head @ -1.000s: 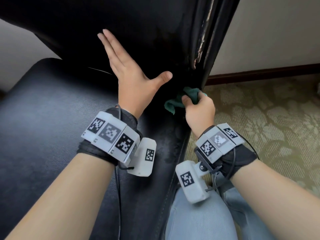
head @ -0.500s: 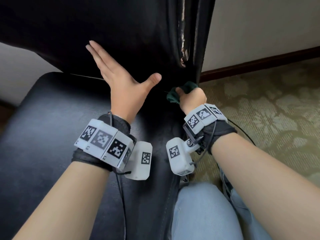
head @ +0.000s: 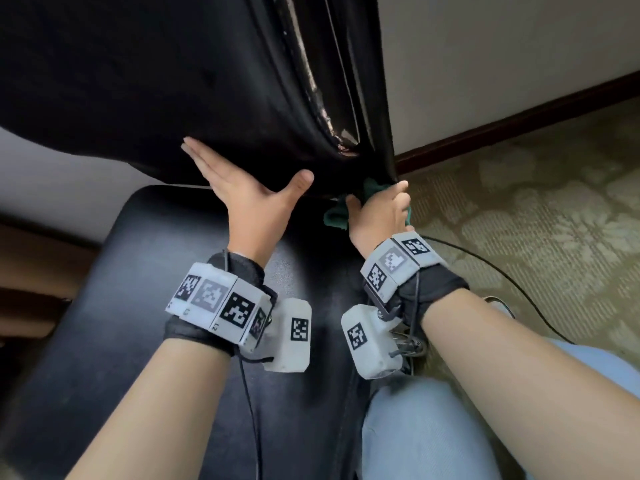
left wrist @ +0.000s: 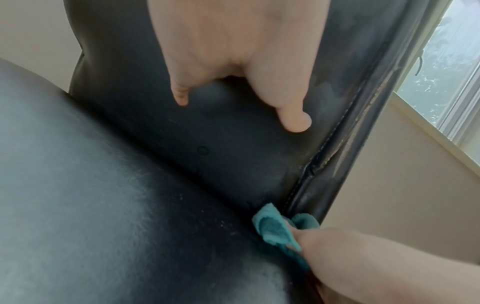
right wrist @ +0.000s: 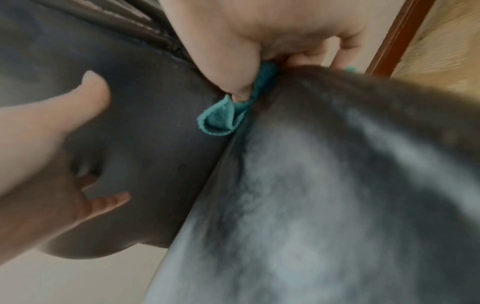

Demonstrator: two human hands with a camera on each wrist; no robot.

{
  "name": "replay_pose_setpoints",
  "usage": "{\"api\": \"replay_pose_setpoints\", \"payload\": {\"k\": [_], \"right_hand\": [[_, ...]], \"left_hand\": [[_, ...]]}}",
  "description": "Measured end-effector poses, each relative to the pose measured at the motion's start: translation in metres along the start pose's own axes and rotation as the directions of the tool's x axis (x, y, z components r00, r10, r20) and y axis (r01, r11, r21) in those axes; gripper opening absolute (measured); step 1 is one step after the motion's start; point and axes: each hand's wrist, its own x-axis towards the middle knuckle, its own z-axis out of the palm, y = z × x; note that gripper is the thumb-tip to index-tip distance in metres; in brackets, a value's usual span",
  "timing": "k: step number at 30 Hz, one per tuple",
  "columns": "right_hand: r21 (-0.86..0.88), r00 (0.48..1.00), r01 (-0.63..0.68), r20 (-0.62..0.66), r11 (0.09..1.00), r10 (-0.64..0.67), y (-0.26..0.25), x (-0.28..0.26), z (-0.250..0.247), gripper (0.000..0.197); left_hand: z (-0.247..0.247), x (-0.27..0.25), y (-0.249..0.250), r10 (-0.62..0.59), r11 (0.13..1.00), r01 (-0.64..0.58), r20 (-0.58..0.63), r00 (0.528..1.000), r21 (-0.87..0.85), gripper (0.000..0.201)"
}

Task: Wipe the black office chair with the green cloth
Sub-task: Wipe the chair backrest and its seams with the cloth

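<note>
Your right hand (head: 379, 214) is clenched around the green cloth (head: 337, 216), thumb and curled fingers bunching it so that only folds stick out on the thumb side and a sliver past the knuckles. You hold it pushed into the crease where the backrest (head: 173, 81) of the black office chair meets the seat (head: 121, 323), at the backrest's lower right corner, right against its worn, cracked edge seam (head: 325, 109). In the right wrist view a loop of the cloth (right wrist: 221, 121) hangs out below your thumb and touches both backrest and seat.

Your left hand (head: 249, 192) is released and flat: fingers straight and together, thumb spread wide, palm pressed against the lower part of the backrest, to the left of the cloth and apart from it. The tip of its thumb points toward your right hand without touching it.

Beyond the backrest's right edge lie a patterned carpet (head: 536, 220), a dark wooden baseboard (head: 519, 119) and a pale wall (head: 485, 57). A thin black cable (head: 502, 275) trails over the carpet from your right wrist. Your knee in light blue jeans (head: 433, 434) sits beside the seat's near right edge.
</note>
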Motion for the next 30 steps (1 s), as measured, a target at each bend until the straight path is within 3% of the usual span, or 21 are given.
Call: {"api": "replay_pose_setpoints", "payload": {"k": [5,8,10,17,20,23,27,30], "right_hand": [[0.087,0.993,-0.076,0.096,0.993,0.068,0.007,0.017,-0.003,0.072],[0.136,0.977,-0.076,0.209,0.988,0.046,0.009,0.027,-0.012,0.043],[0.191,0.98,-0.032,0.201,0.981,-0.007,0.009,0.029,-0.013,0.035],[0.384,1.0,-0.017,-0.001,0.923,0.019,0.019,0.026,-0.002,0.049],[0.43,0.998,-0.053,0.043,0.901,0.038,0.032,0.033,-0.004,0.038],[0.408,0.987,-0.162,0.082,0.898,0.141,0.037,0.041,-0.008,0.028],[0.392,0.931,-0.359,0.085,0.847,0.356,0.072,0.048,-0.027,0.037],[0.383,0.931,-0.344,0.02,0.857,0.364,0.098,0.048,-0.044,0.044]], "left_hand": [[-0.007,0.0,-0.003,-0.044,0.999,0.043,0.053,0.998,0.018,0.133],[-0.008,-0.002,-0.005,-0.031,0.999,0.03,0.064,0.997,0.018,0.128],[-0.006,-0.001,-0.004,-0.022,1.0,0.021,0.046,0.999,0.017,0.132],[-0.002,0.002,-0.001,-0.013,1.0,0.012,0.033,0.999,0.012,0.136],[-0.005,0.0,-0.005,-0.012,1.0,0.012,0.053,0.999,0.001,0.136],[-0.007,-0.001,-0.01,0.009,1.0,-0.009,0.069,0.998,-0.009,0.135],[-0.01,-0.001,-0.012,0.036,0.999,-0.035,0.078,0.996,-0.015,0.138],[-0.009,-0.002,-0.01,0.049,0.999,-0.048,0.083,0.995,-0.015,0.139]]}}
